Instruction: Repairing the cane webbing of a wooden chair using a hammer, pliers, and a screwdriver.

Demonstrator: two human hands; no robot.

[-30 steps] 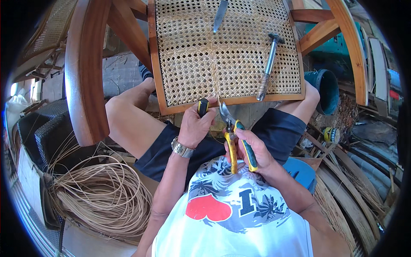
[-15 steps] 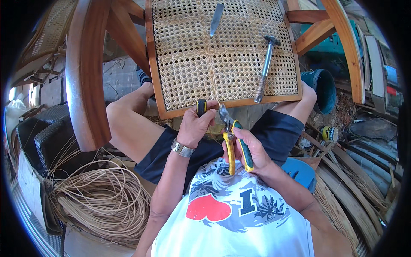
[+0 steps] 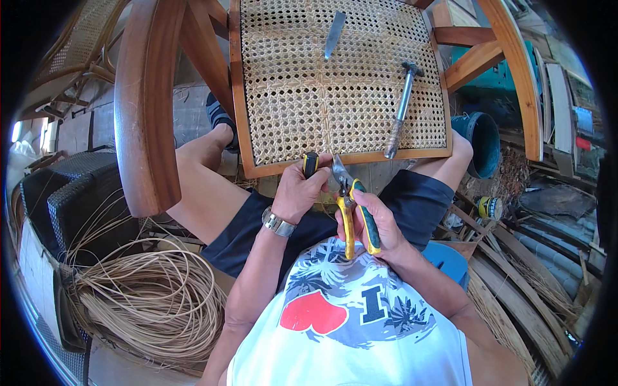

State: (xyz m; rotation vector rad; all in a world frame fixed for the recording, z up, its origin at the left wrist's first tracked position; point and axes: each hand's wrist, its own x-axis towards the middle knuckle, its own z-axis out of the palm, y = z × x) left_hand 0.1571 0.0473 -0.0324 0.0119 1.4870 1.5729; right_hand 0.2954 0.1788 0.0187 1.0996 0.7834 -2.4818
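Note:
Near the front rail of a wooden chair's woven cane seat [image 3: 290, 83], my left hand [image 3: 295, 196] grips a black-and-yellow tool handle [image 3: 311, 164]. My right hand [image 3: 380, 219] is closed on pruning shears [image 3: 348, 215] with yellow-and-green grips, their metal blades at the seat edge beside my left fingers and a thin cane strand. Whether the blades touch the strand I cannot tell. A flat metal blade [image 3: 335, 35] lies on the upper middle of the seat. A hammer [image 3: 405, 100] with a dark head and steel shaft lies on the right side.
Curved chair timbers [image 3: 145, 109] rise beside the seat. A coil of loose cane [image 3: 148, 302] and black woven forms [image 3: 71, 199] are at lower left. A dark teal bucket [image 3: 479, 145], small tin [image 3: 489, 207], blue plastic piece [image 3: 444, 260] and stacked wood strips [image 3: 521, 309] are at right.
The chair and my legs sit slightly further right in the picture. Both hands stay near the front rail, with only slight movement, still holding the same tools.

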